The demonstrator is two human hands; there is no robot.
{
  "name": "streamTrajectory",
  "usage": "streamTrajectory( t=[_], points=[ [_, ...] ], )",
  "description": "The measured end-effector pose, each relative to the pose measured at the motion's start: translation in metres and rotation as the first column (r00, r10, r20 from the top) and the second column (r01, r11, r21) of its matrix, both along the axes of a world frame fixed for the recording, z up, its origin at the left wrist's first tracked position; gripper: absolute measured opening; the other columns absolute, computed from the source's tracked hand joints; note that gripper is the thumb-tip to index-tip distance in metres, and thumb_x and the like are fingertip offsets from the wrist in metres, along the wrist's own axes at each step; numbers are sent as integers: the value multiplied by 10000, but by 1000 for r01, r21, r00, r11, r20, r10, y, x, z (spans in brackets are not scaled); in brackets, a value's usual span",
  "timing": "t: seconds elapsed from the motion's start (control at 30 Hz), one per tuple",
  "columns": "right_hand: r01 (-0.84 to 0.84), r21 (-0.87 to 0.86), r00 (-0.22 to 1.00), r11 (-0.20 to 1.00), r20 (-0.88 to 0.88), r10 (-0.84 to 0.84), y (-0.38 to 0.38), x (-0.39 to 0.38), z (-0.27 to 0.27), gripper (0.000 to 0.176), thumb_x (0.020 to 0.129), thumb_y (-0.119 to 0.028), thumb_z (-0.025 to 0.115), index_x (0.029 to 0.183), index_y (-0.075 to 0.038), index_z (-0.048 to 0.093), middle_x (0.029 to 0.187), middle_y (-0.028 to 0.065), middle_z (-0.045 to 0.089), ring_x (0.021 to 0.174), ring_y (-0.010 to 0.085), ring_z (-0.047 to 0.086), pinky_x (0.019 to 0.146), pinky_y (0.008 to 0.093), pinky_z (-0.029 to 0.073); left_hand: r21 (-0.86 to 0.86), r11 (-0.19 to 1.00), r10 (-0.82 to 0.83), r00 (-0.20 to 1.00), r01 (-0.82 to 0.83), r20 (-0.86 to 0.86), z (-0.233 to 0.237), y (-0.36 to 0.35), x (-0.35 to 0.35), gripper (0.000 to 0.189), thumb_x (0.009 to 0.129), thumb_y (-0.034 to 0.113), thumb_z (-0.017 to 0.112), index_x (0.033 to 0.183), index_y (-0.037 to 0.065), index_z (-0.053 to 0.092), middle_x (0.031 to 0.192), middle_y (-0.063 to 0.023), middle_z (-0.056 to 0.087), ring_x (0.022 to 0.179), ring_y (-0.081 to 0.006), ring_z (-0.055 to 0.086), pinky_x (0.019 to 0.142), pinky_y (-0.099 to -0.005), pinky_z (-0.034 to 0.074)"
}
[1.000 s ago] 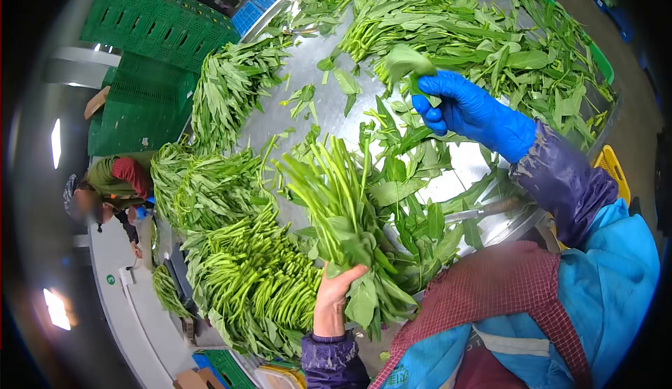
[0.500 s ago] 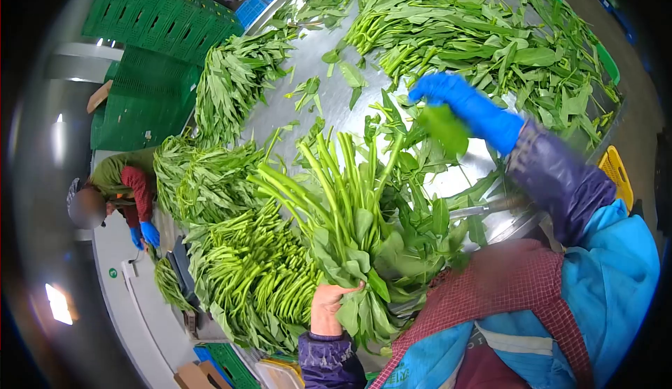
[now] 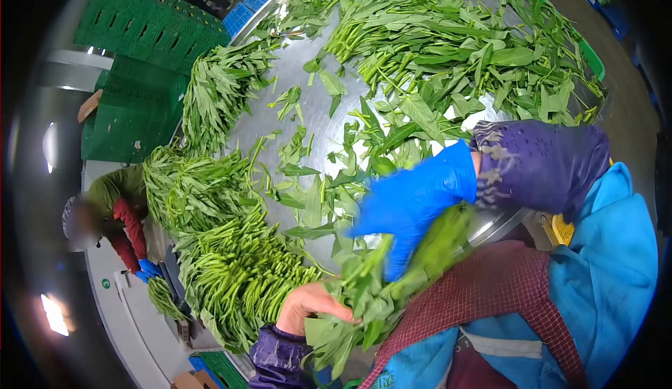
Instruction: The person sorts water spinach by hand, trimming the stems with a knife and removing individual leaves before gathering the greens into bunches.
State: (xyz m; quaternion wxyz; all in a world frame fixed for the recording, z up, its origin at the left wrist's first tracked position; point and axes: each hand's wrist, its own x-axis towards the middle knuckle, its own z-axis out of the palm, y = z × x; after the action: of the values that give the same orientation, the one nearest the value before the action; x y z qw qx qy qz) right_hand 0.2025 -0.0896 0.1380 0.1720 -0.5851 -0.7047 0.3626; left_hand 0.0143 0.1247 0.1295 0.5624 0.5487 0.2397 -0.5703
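Observation:
My bare left hand (image 3: 313, 306) is closed around a bunch of water spinach (image 3: 364, 305) at the lower middle, its thumb pressed on the leaves. My right hand (image 3: 416, 203), in a blue glove, is blurred across the upper part of that bunch. Its thumb points down and its fingers point left, with pale stems between them. The glove hides most of the bunch's stem ends. Blurred leaves trail beneath the right wrist, by the checked apron (image 3: 483, 284).
A metal table (image 3: 280, 130) carries loose leaves and a large heap of water spinach (image 3: 434, 32). Sorted bunches (image 3: 231, 263) line its left edge. Green crates (image 3: 150, 25) stand beyond. At left, a person (image 3: 122, 214) in blue gloves handles greens.
My right hand has swept down and left from above the table to the bunch. The bunch's stems, upright before, are now largely covered. My left hand has shifted slightly left, still holding on.

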Motion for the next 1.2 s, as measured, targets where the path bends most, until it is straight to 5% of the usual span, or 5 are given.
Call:
streamTrajectory(
  t=[0.27, 0.47, 0.7, 0.97, 1.2],
  points=[
    [-207, -371, 719, 905, -686, -117, -65, -56, -78, 669, 712, -268, 719, 1228, -5, 383, 1178, 130, 502, 1091, 183, 450, 933, 292, 352, 261, 615, -748, 447, 744, 490, 17, -15, 82, 717, 635, 429, 731, 1159, 6, 488, 1205, -206, 481, 1101, -282, 468, 959, -354, 345],
    [72, -757, -167, 650, -652, -740, -65, -74, -123, 418, 790, -237, 620, 1136, -34, 501, 981, 93, 600, 840, 170, 592, 751, 304, 489, 714, 144, -956, 91, -685, 280, 62, -15, 95, 730, 645, 146, 707, 1276, 82, 346, 1197, -162, 422, 1053, -286, 462, 898, -457, 311],
    [123, -766, -322, 632, -633, -704, -78, -78, -127, 444, 808, -255, 597, 1164, -15, 482, 1034, 105, 588, 871, 188, 591, 762, 310, 488, 143, 922, 219, 790, -360, 573, -72, -58, -17, 495, 845, 334, 544, 1184, -18, 467, 1065, -131, 584, 986, -219, 555, 876, -324, 415],
    [631, -179, 644, 755, -422, -638, -75, -81, -94, 442, 824, -324, 584, 1159, -50, 500, 1002, 136, 602, 904, 241, 587, 781, 347, 454, -427, 338, 941, 285, -839, 184, -90, -150, -3, 405, 848, 248, 571, 1155, 10, 454, 1103, -97, 535, 1033, -172, 503, 873, -309, 401],
    [569, -669, -128, 479, -647, -751, -62, -82, -113, 381, 838, -286, 574, 1087, 1, 545, 974, 71, 614, 836, 155, 594, 710, 276, 478, -537, -1, 999, 19, -843, -31, -127, -142, -4, 420, 852, 217, 552, 1196, 15, 420, 1178, -97, 505, 1090, -221, 474, 945, -364, 359]
  ],
)
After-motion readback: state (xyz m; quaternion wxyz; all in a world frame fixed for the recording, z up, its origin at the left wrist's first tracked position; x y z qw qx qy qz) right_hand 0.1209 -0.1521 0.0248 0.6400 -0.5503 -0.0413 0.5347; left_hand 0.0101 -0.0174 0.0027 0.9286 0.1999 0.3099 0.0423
